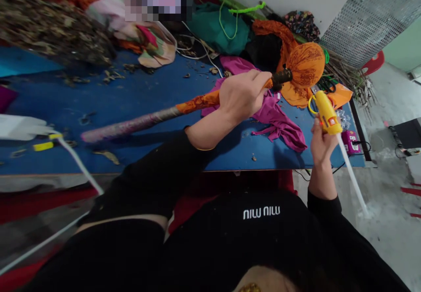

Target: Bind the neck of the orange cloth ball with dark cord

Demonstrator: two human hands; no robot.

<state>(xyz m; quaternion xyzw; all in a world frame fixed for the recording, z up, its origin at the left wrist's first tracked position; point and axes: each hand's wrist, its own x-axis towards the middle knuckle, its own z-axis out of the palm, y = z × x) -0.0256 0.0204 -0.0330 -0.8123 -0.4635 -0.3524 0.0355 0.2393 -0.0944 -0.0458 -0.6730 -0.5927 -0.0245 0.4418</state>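
My left hand is wrapped round a long stick, above the blue table. Orange patterned cloth covers the stick near my fist, and purple-grey wrapping its far left end. A dark band joins it to a round orange cloth-covered head at its right end. Off to the right, my right hand grips a yellow glue gun. A long whitish glue stick sticks out of its back, pointing down. Magenta cloth lies on the table between my hands.
On the blue table are dry leaves at left, crumpled green cloth at the back, and scissors and a purple box at right. A bundle of twigs overhangs the right edge. White cable runs at lower left.
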